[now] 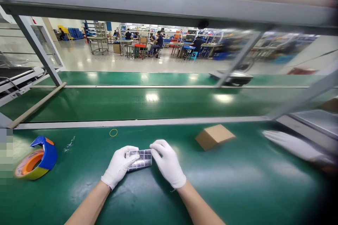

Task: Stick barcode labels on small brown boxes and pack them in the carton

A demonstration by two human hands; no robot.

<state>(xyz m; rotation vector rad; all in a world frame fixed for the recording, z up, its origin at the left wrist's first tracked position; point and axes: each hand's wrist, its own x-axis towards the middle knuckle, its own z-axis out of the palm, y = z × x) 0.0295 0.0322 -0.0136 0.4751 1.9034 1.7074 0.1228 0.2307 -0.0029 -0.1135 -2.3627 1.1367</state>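
Note:
A small sheet of printed labels (144, 162), silvery with dark print in a grid, is between my two white-gloved hands above the green belt. My left hand (118, 166) grips its left side, with the thumb lying across the front. At the upper right corner, my right hand (169, 165) has its thumb and forefinger closed on the edge. The small brown cardboard box (217, 137) sits to the right of my hands, touched by neither.
On the left lies a blue and orange tape dispenser (50, 154) with a tape roll. A thin yellow ring (110, 133) rests beyond my left hand. Another person's gloved hand (290, 143) reaches in from the right. Metal posts (39, 51) and an overhead beam (169, 5) frame the belt.

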